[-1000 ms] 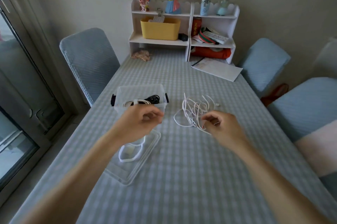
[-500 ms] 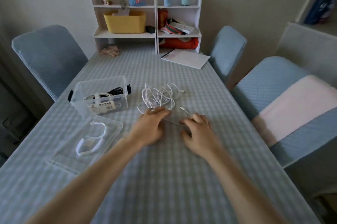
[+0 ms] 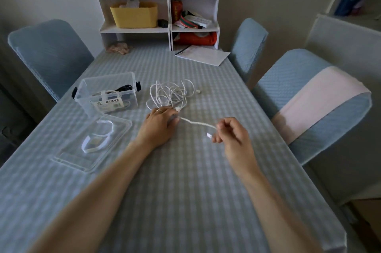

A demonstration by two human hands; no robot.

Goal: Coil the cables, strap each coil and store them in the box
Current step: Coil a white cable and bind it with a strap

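A tangled white cable (image 3: 171,94) lies on the checked tablecloth right of a clear plastic box (image 3: 107,93). The box holds a strapped white coil and a black cable. My right hand (image 3: 231,135) pinches one end of the white cable, its plug just left of my fingers, lifted a little off the table. A short stretch of cable runs from there to my left hand (image 3: 159,125), which lies palm down with its fingertips holding the cable at the near edge of the tangle. A white strap (image 3: 97,138) lies on the box lid (image 3: 90,145).
A white shelf unit (image 3: 158,15) with a yellow bin stands at the table's far end, with papers (image 3: 203,56) beside it. Blue-covered chairs flank the table, one on the left (image 3: 49,53) and one on the right (image 3: 309,98).
My right hand has taken the cable end and pulled it right and toward me, drawing a length out of the tangle. My left hand stays at the tangle's near edge. The camera view shifted slightly.
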